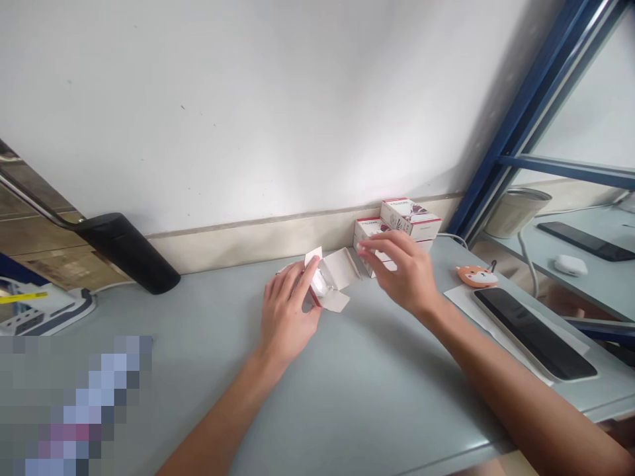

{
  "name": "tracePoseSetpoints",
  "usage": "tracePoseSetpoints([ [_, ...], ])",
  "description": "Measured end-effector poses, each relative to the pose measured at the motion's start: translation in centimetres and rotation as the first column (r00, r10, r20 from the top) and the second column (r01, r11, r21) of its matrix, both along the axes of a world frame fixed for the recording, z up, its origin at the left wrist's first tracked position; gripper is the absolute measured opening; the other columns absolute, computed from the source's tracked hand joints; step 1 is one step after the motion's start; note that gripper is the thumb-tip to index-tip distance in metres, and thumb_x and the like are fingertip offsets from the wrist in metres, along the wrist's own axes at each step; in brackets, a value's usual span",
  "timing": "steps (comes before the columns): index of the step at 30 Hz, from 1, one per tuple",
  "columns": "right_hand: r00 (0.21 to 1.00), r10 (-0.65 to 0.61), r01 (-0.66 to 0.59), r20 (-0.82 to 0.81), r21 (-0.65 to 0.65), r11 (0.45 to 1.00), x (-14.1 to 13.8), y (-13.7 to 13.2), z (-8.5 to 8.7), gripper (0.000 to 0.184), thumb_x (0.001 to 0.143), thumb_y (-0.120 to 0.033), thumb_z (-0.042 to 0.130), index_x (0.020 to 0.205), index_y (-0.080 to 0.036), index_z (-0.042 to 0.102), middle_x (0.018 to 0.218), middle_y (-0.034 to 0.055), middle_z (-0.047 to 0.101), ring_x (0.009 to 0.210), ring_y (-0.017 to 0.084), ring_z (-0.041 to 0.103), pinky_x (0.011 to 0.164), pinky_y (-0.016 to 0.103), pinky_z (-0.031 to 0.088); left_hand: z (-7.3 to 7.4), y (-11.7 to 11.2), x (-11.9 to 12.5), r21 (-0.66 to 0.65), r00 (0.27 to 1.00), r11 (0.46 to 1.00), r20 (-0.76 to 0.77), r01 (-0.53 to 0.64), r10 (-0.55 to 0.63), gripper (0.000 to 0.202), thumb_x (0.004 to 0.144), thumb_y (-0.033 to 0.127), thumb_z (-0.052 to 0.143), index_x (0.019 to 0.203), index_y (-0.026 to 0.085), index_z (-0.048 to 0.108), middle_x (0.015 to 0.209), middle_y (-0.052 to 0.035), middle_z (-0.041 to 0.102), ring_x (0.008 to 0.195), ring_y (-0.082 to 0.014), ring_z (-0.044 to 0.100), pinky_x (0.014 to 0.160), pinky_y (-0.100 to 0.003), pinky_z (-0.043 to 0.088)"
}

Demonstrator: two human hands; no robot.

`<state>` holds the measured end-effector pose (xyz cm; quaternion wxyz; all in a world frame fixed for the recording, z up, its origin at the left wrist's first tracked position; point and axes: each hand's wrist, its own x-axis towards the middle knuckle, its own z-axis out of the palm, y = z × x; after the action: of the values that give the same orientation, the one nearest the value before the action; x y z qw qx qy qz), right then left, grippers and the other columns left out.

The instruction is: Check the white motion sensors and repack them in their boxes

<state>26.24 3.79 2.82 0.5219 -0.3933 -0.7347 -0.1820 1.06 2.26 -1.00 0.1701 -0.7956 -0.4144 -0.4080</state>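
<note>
My left hand point(290, 314) is wrapped over a small opened cardboard box point(344, 266) on the desk, its flaps spread apart. Inside the box lies something white and shiny point(322, 284), perhaps in clear plastic; its kind does not show. My right hand point(404, 271) is raised a little to the right of the box, with thumb and fingertips pinched together. A tiny white bit point(359, 246) shows at those fingertips, too small to name. Just behind my right hand stand several white and red printed boxes point(411, 218), stacked against the wall.
On the right lie a phone point(536, 334) on white paper point(464, 297) and an orange animal-faced case point(476, 276). A blue-framed mirror point(510, 160) stands beyond them. To the left are a black cylinder point(131, 254) and a power strip point(49, 316). The lower left corner is pixelated.
</note>
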Motion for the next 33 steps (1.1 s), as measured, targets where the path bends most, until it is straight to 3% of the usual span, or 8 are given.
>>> tracePoseSetpoints([
  [5, 0.885, -0.462, 0.466, 0.059, -0.101, 0.879, 3.1, 1.7, -0.4, 0.016, 0.104, -0.03, 0.064, 0.106, -0.023, 0.078, 0.104, 0.0077, 0.081, 0.096, 0.027, 0.073, 0.083, 0.038, 0.051, -0.2, 0.0, -0.1, -0.016, 1.0, 1.0, -0.008, 0.009, -0.009, 0.083, 0.089, 0.006, 0.067, 0.163, 0.031, 0.039, 0.137, -0.0104, 0.069, 0.127, -0.0303, 0.065, 0.11, -0.042, 0.045],
  [12, 0.817, -0.544, 0.573, 0.191, -0.368, 0.732, 3.2, 1.4, -0.4, 0.028, 0.108, -0.032, 0.052, 0.109, -0.025, 0.079, 0.108, 0.008, 0.081, 0.078, 0.025, 0.072, 0.062, 0.034, 0.039, -0.1, -0.1, -0.1, -0.01, 1.0, 1.0, 0.002, 0.008, -0.008, 0.085, 0.089, 0.006, 0.068, 0.164, 0.033, 0.038, 0.136, -0.0097, 0.069, 0.126, -0.0301, 0.066, 0.108, -0.043, 0.047],
  [14, 0.828, -0.529, 0.558, 0.184, -0.355, 0.75, 3.0, 1.3, -0.2, 0.03, 0.108, -0.032, 0.05, 0.113, -0.024, 0.079, 0.116, 0.0084, 0.08, 0.077, 0.023, 0.072, 0.058, 0.032, 0.036, -0.1, -0.2, 0.0, -0.012, 1.0, 1.0, 0.011, 0.005, -0.005, 0.086, 0.088, 0.005, 0.068, 0.164, 0.033, 0.037, 0.135, -0.0093, 0.069, 0.125, -0.0297, 0.066, 0.108, -0.042, 0.047],
  [17, 0.885, -0.455, 0.465, 0.101, -0.252, 0.848, 2.2, 0.6, 0.2, 0.029, 0.108, -0.029, 0.049, 0.12, -0.024, 0.076, 0.126, 0.0082, 0.076, 0.075, 0.018, 0.071, 0.056, 0.03, 0.037, 0.0, -0.2, 0.0, -0.017, 1.0, 1.0, 0.013, 0.005, -0.005, 0.088, 0.088, 0.005, 0.068, 0.164, 0.034, 0.036, 0.136, -0.0095, 0.069, 0.125, -0.0302, 0.066, 0.108, -0.043, 0.048],
  [20, 0.977, -0.193, 0.201, 0.096, -0.083, 0.976, 0.3, -0.8, 0.7, 0.023, 0.107, -0.024, 0.053, 0.115, -0.025, 0.075, 0.117, 0.0064, 0.077, 0.075, 0.014, 0.068, 0.062, 0.028, 0.045, -0.2, -0.2, 0.0, -0.014, 1.0, 1.0, 0.003, 0.007, -0.007, 0.086, 0.089, 0.005, 0.068, 0.164, 0.033, 0.038, 0.137, -0.0101, 0.069, 0.127, -0.0309, 0.066, 0.109, -0.044, 0.048],
  [23, 0.958, 0.068, -0.068, 0.279, -0.008, 0.998, -2.0, -2.3, 0.7, 0.019, 0.103, -0.018, 0.06, 0.115, -0.024, 0.073, 0.109, 0.006, 0.076, 0.084, 0.016, 0.067, 0.074, 0.03, 0.049, -0.3, -0.1, 0.0, -0.011, 1.0, 1.0, -0.003, 0.002, -0.002, 0.086, 0.086, 0.002, 0.067, 0.162, 0.033, 0.041, 0.139, -0.0098, 0.068, 0.128, -0.0301, 0.066, 0.109, -0.043, 0.048],
  [28, 0.907, 0.044, 0.016, 0.418, -0.139, 0.99, -3.5, -2.5, -0.5, 0.018, 0.101, -0.011, 0.063, 0.108, -0.024, 0.074, 0.102, 0.004, 0.073, 0.084, 0.018, 0.061, 0.074, 0.033, 0.043, -0.1, -0.1, 0.1, 0.032, 1.0, 0.999, -0.008, 0.014, -0.014, 0.082, 0.087, 0.001, 0.066, 0.16, 0.031, 0.043, 0.137, -0.0101, 0.07, 0.126, -0.029, 0.067, 0.108, -0.042, 0.048],
  [33, 0.879, 0.043, 0.023, 0.475, -0.133, 0.991, -2.8, -2.1, -0.6, 0.023, 0.101, -0.007, 0.061, 0.108, -0.025, 0.074, 0.104, 0.004, 0.072, 0.085, 0.019, 0.059, 0.075, 0.034, 0.041, 0.3, -0.2, 0.0, 0.09, 0.997, 0.993, -0.016, 0.077, -0.075, 0.08, 0.09, 0.008, 0.071, 0.16, 0.033, 0.041, 0.139, -0.0135, 0.068, 0.126, -0.0305, 0.068, 0.106, -0.044, 0.05],
])
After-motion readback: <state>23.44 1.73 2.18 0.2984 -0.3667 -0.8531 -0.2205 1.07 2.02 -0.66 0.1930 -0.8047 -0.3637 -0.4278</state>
